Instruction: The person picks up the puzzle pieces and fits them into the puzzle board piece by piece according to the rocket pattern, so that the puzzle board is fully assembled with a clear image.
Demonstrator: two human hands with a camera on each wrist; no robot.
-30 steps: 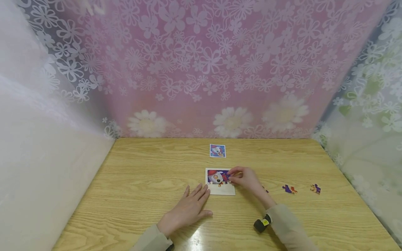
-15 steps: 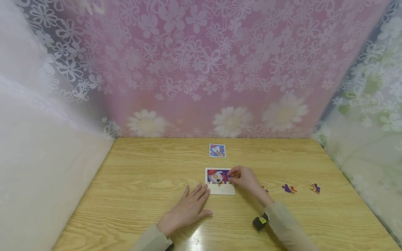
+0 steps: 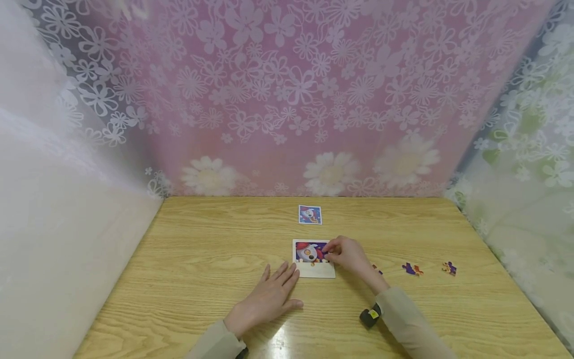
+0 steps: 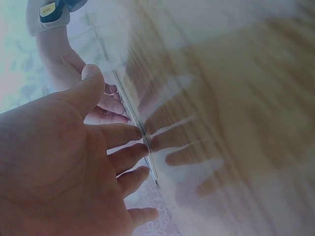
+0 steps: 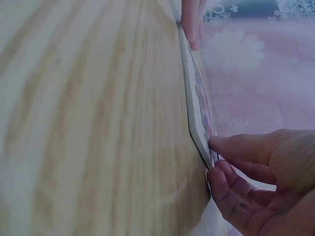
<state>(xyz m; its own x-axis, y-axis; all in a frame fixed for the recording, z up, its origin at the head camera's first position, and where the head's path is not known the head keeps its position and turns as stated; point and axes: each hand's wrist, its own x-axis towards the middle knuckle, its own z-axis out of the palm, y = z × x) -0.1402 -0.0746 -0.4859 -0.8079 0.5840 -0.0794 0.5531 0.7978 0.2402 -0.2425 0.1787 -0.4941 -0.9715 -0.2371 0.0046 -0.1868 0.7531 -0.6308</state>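
Observation:
A white puzzle tray (image 3: 316,270) lies on the table, its far part filled with a picture of a white character in red. Its near part shows bare white. My left hand (image 3: 267,297) lies flat with fingers spread, fingertips touching the tray's left edge; in the left wrist view the straight fingers (image 4: 129,160) meet that edge. At the tray's right side my right hand (image 3: 352,255) pinches a puzzle piece, mostly hidden by the fingers, against the picture. In the right wrist view, thumb and fingertips (image 5: 219,182) come together at the tray's corner.
Loose puzzle pieces lie to the right: one (image 3: 412,269), another (image 3: 449,268) farther out, and one (image 3: 377,269) partly hidden by the right wrist. A small picture card (image 3: 310,214) lies beyond the tray. A floral backdrop (image 3: 287,124) rises behind the wooden table (image 3: 202,249).
The right hand has shifted very slightly at the tray's right side, its fingers still on the piece. The left hand stays in place.

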